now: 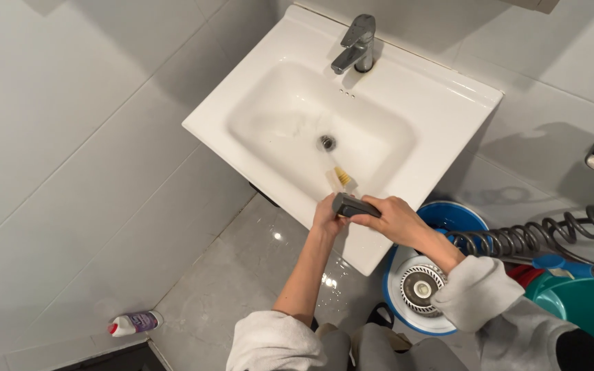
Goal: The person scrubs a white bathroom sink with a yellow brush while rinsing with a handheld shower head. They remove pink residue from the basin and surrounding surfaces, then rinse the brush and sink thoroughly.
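A white rectangular sink (441, 117) hangs on a tiled wall, with a chrome tap (355, 45) at its back and a drain (327, 143) in the basin. My right hand (393, 218) grips a dark grey sprayer head (352, 205) at the sink's front edge. My left hand (326, 214) is closed around a brush with yellow bristles (342, 176), whose head lies inside the basin near the front wall. The two hands touch each other.
A blue and white spin mop bucket (414, 288) stands under the sink's right side. A grey coiled hose (537, 237) runs right. Teal basins (586, 302) sit at far right. A white bottle with red cap (134, 323) lies on the floor at left.
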